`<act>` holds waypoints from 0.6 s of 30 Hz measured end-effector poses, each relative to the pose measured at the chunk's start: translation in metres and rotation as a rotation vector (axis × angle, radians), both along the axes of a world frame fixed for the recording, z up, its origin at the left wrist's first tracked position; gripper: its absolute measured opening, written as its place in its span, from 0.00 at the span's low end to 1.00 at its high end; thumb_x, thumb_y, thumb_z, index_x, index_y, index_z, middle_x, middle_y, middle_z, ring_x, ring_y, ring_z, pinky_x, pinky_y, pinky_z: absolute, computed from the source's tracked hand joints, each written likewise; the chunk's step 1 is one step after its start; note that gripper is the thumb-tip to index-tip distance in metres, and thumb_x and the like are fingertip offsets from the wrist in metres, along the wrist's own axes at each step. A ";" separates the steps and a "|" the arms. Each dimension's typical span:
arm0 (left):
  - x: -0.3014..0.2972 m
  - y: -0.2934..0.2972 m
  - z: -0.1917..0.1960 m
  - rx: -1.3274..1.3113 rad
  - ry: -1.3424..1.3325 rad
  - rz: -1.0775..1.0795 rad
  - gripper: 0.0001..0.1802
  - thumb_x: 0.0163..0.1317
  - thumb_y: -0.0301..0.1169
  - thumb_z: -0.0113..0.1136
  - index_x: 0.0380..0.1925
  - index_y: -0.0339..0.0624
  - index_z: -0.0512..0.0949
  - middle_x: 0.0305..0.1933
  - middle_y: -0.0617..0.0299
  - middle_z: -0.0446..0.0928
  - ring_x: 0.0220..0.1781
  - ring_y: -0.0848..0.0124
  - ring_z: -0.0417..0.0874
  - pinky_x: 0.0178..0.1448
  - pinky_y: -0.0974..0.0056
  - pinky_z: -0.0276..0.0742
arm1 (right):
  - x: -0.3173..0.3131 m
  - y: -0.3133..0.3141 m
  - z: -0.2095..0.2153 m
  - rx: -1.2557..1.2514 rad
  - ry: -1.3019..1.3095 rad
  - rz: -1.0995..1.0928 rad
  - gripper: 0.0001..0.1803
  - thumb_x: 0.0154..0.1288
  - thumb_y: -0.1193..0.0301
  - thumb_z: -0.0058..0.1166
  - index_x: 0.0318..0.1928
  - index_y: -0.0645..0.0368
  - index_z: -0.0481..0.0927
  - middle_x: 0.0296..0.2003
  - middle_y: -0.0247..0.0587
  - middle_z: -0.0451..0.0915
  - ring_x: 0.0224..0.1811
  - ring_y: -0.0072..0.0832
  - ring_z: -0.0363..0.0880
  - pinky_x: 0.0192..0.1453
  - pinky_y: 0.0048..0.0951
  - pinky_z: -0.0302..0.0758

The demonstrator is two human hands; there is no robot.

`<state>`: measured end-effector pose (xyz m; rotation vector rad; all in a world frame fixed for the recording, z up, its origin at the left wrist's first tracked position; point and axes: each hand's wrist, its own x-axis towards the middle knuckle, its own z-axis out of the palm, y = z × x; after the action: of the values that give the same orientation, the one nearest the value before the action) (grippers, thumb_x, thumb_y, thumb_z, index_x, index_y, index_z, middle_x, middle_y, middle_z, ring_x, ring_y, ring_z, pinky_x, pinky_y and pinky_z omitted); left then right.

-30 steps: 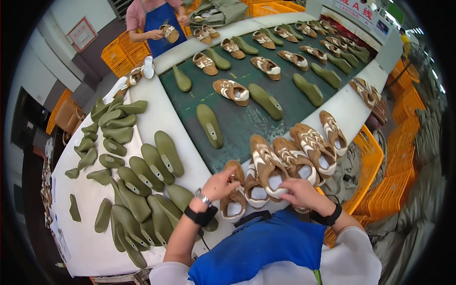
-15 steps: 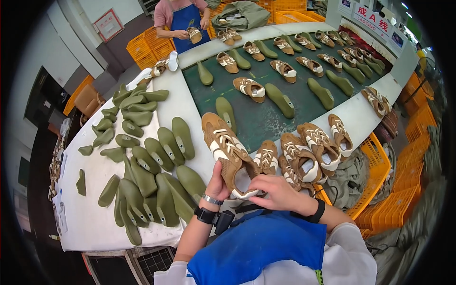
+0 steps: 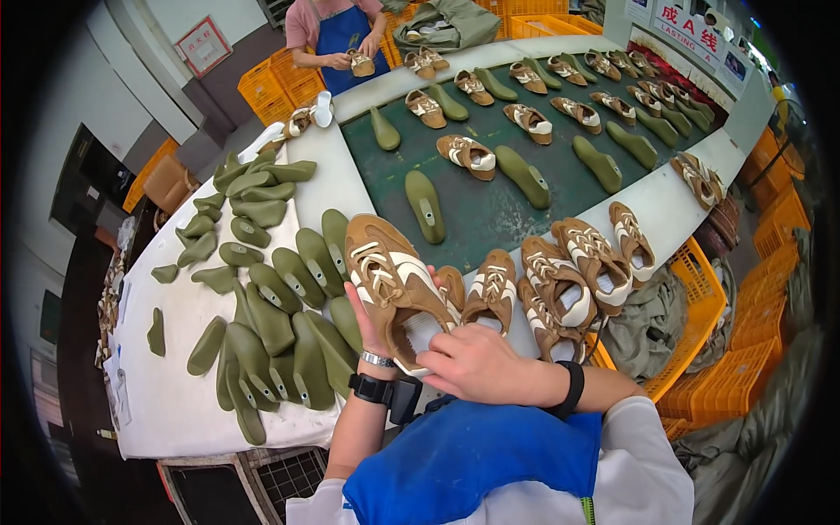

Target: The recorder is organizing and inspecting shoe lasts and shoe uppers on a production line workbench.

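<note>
A brown sneaker with white stripes and tan laces [image 3: 404,273] is in front of me, toe pointing away and its opening toward my body. My left hand [image 3: 366,325] supports it from the left and underneath, with fingertips showing at its right side. At the heel end, my right hand [image 3: 477,360] has curled fingers on the collar edge, partly over the pale-lined opening; its fingertips are partly hidden. More brown sneakers [image 3: 492,289] stand just right of the held one. Several green shoe lasts [image 3: 319,359] lie close by my left wrist.
A green conveyor belt [image 3: 472,210] carries rows of sneakers and lasts. Loose lasts cover the white table [image 3: 166,394] at left. An orange crate [image 3: 691,324] with grey-green cloth sits at right. Across the belt, a co-worker in a blue apron [image 3: 346,44] holds a shoe.
The sneaker has shifted slightly left and its opening has turned more toward me. My left hand has slid further beneath it. My right hand has moved a little left and down along the collar.
</note>
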<state>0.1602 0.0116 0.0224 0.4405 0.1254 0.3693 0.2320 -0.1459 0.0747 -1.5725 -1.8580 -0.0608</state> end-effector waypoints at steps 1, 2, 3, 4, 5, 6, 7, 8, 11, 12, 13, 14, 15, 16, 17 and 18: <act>-0.003 0.006 -0.006 0.012 0.006 0.006 0.52 0.50 0.72 0.32 0.60 0.37 0.56 0.56 0.43 0.65 0.54 0.52 0.70 0.58 0.51 0.68 | -0.002 0.001 0.003 -0.003 0.002 0.005 0.12 0.44 0.67 0.60 0.28 0.55 0.72 0.24 0.35 0.67 0.25 0.31 0.72 0.28 0.30 0.70; -0.005 0.010 -0.011 0.023 0.013 0.012 0.51 0.52 0.72 0.29 0.60 0.38 0.56 0.56 0.44 0.65 0.54 0.52 0.70 0.58 0.50 0.67 | -0.004 0.003 0.006 -0.003 -0.004 0.020 0.12 0.45 0.67 0.60 0.28 0.55 0.71 0.24 0.35 0.68 0.25 0.31 0.72 0.28 0.31 0.70; -0.006 0.013 -0.016 0.100 0.095 0.062 0.43 0.57 0.66 0.32 0.57 0.39 0.61 0.52 0.49 0.70 0.51 0.58 0.73 0.55 0.55 0.71 | -0.005 0.005 0.009 -0.004 -0.008 0.035 0.12 0.45 0.68 0.60 0.27 0.56 0.71 0.23 0.36 0.68 0.25 0.31 0.72 0.28 0.31 0.70; -0.007 0.015 -0.021 0.096 0.095 0.063 0.43 0.57 0.66 0.32 0.57 0.39 0.61 0.52 0.49 0.70 0.51 0.58 0.73 0.55 0.55 0.71 | -0.004 0.008 0.010 -0.009 -0.008 0.037 0.12 0.45 0.68 0.60 0.27 0.56 0.71 0.23 0.36 0.68 0.25 0.31 0.72 0.28 0.31 0.70; -0.008 0.016 -0.026 0.100 0.196 0.154 0.38 0.60 0.63 0.34 0.55 0.40 0.63 0.49 0.53 0.72 0.49 0.61 0.75 0.53 0.57 0.72 | -0.002 0.012 0.011 -0.002 -0.017 0.051 0.12 0.45 0.68 0.59 0.28 0.56 0.71 0.23 0.36 0.68 0.25 0.32 0.72 0.28 0.31 0.70; -0.009 0.017 -0.029 0.104 0.297 0.245 0.34 0.62 0.59 0.36 0.53 0.42 0.66 0.47 0.56 0.74 0.47 0.65 0.76 0.51 0.60 0.74 | -0.001 0.016 0.012 0.005 -0.027 0.065 0.11 0.45 0.68 0.59 0.28 0.56 0.70 0.23 0.37 0.68 0.25 0.32 0.72 0.29 0.31 0.70; -0.011 0.017 -0.029 0.092 0.222 0.228 0.28 0.64 0.55 0.38 0.50 0.44 0.69 0.44 0.61 0.76 0.44 0.69 0.77 0.49 0.62 0.75 | -0.001 0.019 0.014 0.004 -0.029 0.070 0.11 0.45 0.68 0.59 0.28 0.56 0.70 0.23 0.37 0.68 0.25 0.32 0.72 0.29 0.31 0.70; -0.012 0.019 -0.030 0.091 0.220 0.233 0.28 0.64 0.55 0.38 0.50 0.44 0.69 0.44 0.61 0.76 0.44 0.69 0.77 0.49 0.62 0.75 | 0.000 0.023 0.016 0.011 -0.019 0.087 0.11 0.45 0.69 0.59 0.28 0.56 0.70 0.23 0.37 0.68 0.25 0.32 0.72 0.29 0.31 0.70; -0.014 0.027 -0.032 0.055 0.134 0.198 0.30 0.63 0.56 0.38 0.50 0.44 0.68 0.44 0.60 0.76 0.44 0.68 0.77 0.49 0.62 0.75 | 0.001 0.029 0.016 -0.010 -0.017 0.109 0.14 0.45 0.67 0.60 0.31 0.56 0.72 0.25 0.36 0.69 0.26 0.32 0.73 0.29 0.32 0.70; -0.014 0.030 -0.031 0.094 0.190 0.211 0.31 0.63 0.57 0.37 0.51 0.44 0.68 0.45 0.59 0.75 0.45 0.67 0.77 0.50 0.61 0.75 | 0.002 0.032 0.014 -0.037 -0.021 0.108 0.17 0.44 0.65 0.62 0.35 0.55 0.74 0.26 0.36 0.69 0.27 0.32 0.73 0.30 0.32 0.70; -0.012 0.033 -0.028 0.134 0.245 0.223 0.32 0.62 0.58 0.37 0.51 0.43 0.68 0.46 0.58 0.75 0.46 0.66 0.77 0.52 0.61 0.74 | 0.007 0.036 0.011 -0.035 -0.030 0.113 0.17 0.44 0.65 0.62 0.35 0.55 0.74 0.26 0.36 0.69 0.27 0.32 0.73 0.30 0.32 0.70; -0.010 0.035 -0.024 0.135 0.235 0.229 0.32 0.62 0.58 0.37 0.51 0.43 0.68 0.46 0.58 0.75 0.46 0.66 0.77 0.52 0.61 0.74 | 0.015 0.043 0.007 -0.048 0.035 0.114 0.17 0.45 0.63 0.61 0.36 0.55 0.74 0.26 0.38 0.71 0.28 0.33 0.74 0.30 0.32 0.71; -0.010 0.035 -0.020 0.061 0.246 0.193 0.33 0.62 0.59 0.36 0.52 0.43 0.68 0.48 0.57 0.74 0.48 0.65 0.75 0.54 0.60 0.72 | 0.024 0.050 0.007 -0.061 0.099 0.116 0.18 0.46 0.62 0.61 0.37 0.55 0.74 0.26 0.39 0.72 0.29 0.34 0.75 0.31 0.33 0.71; -0.009 0.037 -0.017 -0.012 0.256 0.155 0.35 0.61 0.60 0.35 0.52 0.42 0.67 0.50 0.57 0.73 0.50 0.64 0.74 0.56 0.59 0.70 | 0.038 0.061 0.011 -0.218 0.156 0.100 0.18 0.48 0.61 0.60 0.38 0.57 0.75 0.29 0.44 0.76 0.32 0.39 0.77 0.35 0.35 0.73; -0.012 0.040 -0.024 -0.017 0.266 0.128 0.37 0.61 0.62 0.33 0.55 0.42 0.65 0.52 0.56 0.71 0.53 0.62 0.73 0.59 0.58 0.68 | 0.053 0.074 0.014 -0.284 0.175 0.071 0.19 0.48 0.61 0.59 0.39 0.58 0.76 0.31 0.46 0.77 0.34 0.41 0.77 0.37 0.36 0.73; -0.022 0.048 -0.043 -0.039 0.299 0.074 0.34 0.62 0.58 0.37 0.56 0.43 0.63 0.53 0.54 0.70 0.53 0.63 0.72 0.58 0.59 0.68 | 0.068 0.090 0.014 -0.350 0.194 0.043 0.19 0.48 0.61 0.59 0.39 0.58 0.77 0.32 0.47 0.78 0.35 0.43 0.77 0.39 0.36 0.74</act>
<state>0.1380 0.0593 -0.0205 0.4513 0.4395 0.3713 0.3004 -0.0558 0.0882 -1.6985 -1.8159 0.4434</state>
